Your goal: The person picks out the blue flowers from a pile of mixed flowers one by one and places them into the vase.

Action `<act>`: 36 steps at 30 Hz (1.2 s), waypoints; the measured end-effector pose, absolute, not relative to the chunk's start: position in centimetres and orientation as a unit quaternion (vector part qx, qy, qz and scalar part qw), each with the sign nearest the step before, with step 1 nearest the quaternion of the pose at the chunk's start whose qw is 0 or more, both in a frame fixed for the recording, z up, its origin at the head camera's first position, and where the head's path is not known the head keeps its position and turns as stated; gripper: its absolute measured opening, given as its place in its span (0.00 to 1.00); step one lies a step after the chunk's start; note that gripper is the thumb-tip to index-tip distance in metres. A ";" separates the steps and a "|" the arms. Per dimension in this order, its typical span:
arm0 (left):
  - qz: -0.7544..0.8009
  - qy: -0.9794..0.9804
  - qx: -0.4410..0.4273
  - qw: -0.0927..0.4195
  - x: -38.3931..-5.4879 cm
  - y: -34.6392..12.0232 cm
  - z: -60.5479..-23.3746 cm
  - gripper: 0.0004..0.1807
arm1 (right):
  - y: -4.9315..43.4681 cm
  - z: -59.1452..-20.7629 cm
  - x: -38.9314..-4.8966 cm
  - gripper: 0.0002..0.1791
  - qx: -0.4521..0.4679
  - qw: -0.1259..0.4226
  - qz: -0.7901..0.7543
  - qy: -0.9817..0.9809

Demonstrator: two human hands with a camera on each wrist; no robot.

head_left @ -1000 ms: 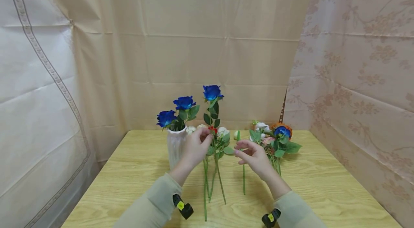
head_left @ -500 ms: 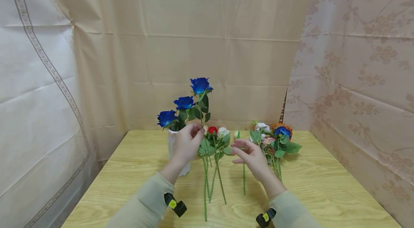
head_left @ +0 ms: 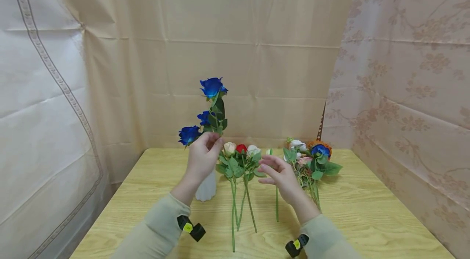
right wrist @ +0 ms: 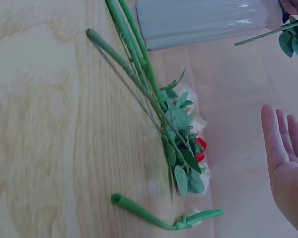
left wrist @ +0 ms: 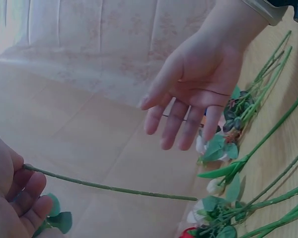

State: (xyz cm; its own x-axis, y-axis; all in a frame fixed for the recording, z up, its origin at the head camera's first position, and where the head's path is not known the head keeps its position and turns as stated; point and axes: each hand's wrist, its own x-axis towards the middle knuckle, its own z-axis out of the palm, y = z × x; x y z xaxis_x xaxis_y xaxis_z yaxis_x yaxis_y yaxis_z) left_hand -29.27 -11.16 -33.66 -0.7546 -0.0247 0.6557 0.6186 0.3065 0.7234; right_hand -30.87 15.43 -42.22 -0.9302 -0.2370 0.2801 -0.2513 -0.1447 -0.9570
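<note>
Two pale sleeves (head_left: 161, 222) enter along the bottom of the head view, each with a black wrist camera (head_left: 191, 228) strapped on, above a wood-grained table (head_left: 371, 218). At lower centre lie the bare green stems (head_left: 233, 218) of a loose group, with a single stem (head_left: 277, 208) just to their right.

The right hand (head_left: 282, 175), right of centre, holds nothing; its fingers are slightly bent and a little apart, palm turned inward. The left hand (head_left: 201, 157), left of centre, pinches the stem of a tall blue rose (head_left: 212, 87) between thumb and fingers, bloom up. That stem's lower end hangs free outside the white vase (head_left: 207, 189) (the right wrist view shows this at its upper right). The vase stands behind the left hand, which hides its mouth in the head view; two lower blue roses (head_left: 189, 134) show above it.

Farther back at centre are a cream flower (head_left: 229, 148), a red flower (head_left: 241, 149) and a white flower (head_left: 253, 151); a mixed bunch (head_left: 312, 161) lies to their right. Beige cloth (head_left: 238, 26) fills the upper background.
</note>
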 end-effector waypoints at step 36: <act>-0.596 -0.705 -0.157 0.350 -29.0 -16.0 -29.3 0.08 | 11.9 -40.3 -31.8 0.28 0.196 -0.019 0.788 -0.583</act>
